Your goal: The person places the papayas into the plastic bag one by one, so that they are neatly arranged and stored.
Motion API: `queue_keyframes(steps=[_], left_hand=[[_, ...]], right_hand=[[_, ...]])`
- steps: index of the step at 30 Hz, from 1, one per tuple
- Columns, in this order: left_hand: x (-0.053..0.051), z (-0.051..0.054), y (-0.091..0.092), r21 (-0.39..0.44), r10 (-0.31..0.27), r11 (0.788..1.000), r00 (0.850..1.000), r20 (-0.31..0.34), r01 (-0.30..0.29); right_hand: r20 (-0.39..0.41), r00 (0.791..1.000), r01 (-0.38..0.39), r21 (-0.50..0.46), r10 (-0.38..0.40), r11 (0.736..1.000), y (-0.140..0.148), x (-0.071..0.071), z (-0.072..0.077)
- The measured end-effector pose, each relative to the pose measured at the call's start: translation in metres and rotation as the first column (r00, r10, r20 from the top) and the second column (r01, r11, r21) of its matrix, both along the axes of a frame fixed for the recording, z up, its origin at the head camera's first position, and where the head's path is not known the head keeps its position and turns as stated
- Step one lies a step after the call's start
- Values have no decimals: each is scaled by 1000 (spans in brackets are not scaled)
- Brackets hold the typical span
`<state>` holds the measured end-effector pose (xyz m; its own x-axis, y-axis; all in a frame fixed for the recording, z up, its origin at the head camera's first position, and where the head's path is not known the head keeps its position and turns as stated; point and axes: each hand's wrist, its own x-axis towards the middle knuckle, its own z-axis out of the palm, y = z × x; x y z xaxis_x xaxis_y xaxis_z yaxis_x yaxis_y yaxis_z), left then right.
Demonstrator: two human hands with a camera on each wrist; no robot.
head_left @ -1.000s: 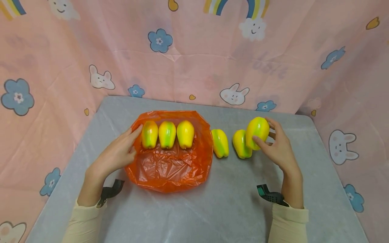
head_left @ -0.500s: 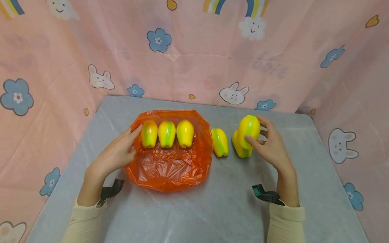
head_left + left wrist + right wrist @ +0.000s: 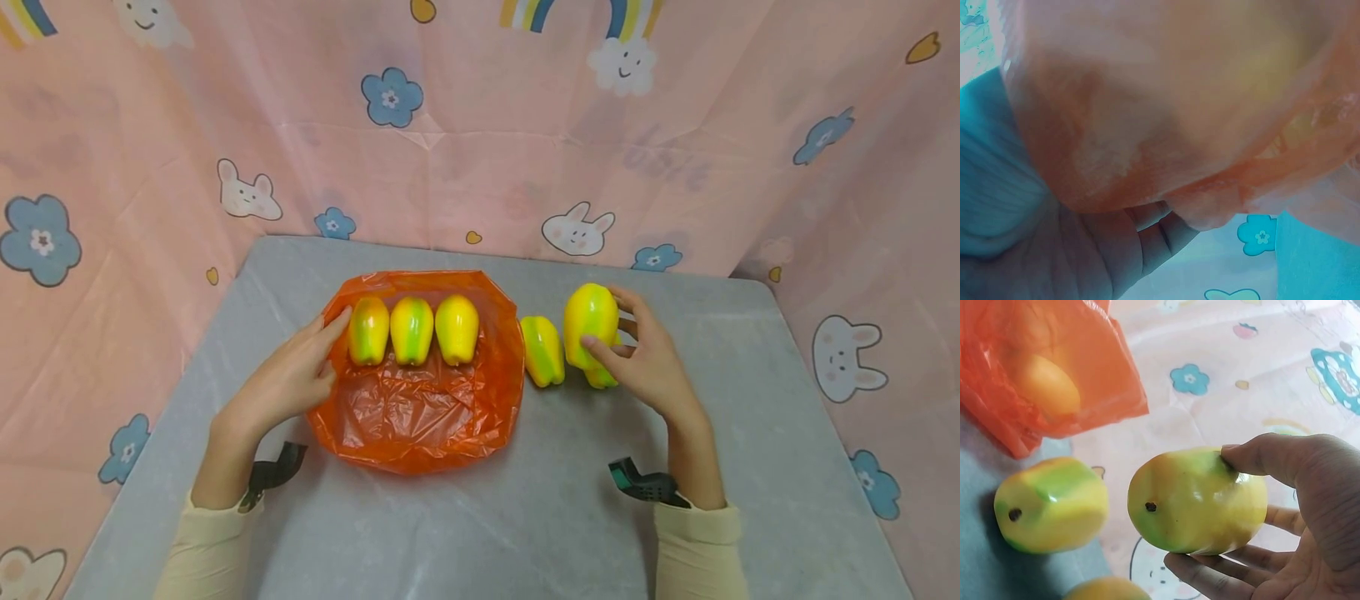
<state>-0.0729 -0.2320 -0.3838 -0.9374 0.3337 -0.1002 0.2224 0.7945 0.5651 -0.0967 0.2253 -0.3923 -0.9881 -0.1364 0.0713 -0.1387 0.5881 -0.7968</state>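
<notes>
In the head view, three yellow-green fruits (image 3: 412, 332) lie side by side inside an orange plastic bag (image 3: 420, 425). The left hand (image 3: 281, 379) holds the bag's left rim; the left wrist view shows the film (image 3: 1116, 156) over its palm, fingers partly hidden. Thumb and fingers of the right hand (image 3: 648, 358) grip another yellow fruit (image 3: 591, 321), raised above the table. Beneath it a second fruit (image 3: 602, 379) is mostly covered. One more fruit (image 3: 543, 352) lies against the bag's right edge. The right wrist view shows the gripped fruit (image 3: 1197, 500) between thumb and fingers.
The grey table (image 3: 555, 508) carries the bag and the loose fruits. Pink printed cloth (image 3: 480, 167) hangs behind the table and at both sides. Each wrist wears a black camera mount.
The right hand has moved left with its fruit, from the right of the lying fruit to above it, covering most of it. The left hand and the bag have stayed put.
</notes>
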Motion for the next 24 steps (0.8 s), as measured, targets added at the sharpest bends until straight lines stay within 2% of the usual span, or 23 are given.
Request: queue_keyframes(steps=[5,18,24], left_hand=[[0,1,0,2,-2,1000,1000,-4,2],[0,1,-3,10,8,1000,1000,10,-8],[0,1,-2,18,6,1000,1000,10,-6]], right_hand=[[-14,999,-31,-52,31,998,-8,2,2],[-64,995,-87,-110,80,990,-33,9,1],[-85,993,-95,-120,85,988,-48,11,8]])
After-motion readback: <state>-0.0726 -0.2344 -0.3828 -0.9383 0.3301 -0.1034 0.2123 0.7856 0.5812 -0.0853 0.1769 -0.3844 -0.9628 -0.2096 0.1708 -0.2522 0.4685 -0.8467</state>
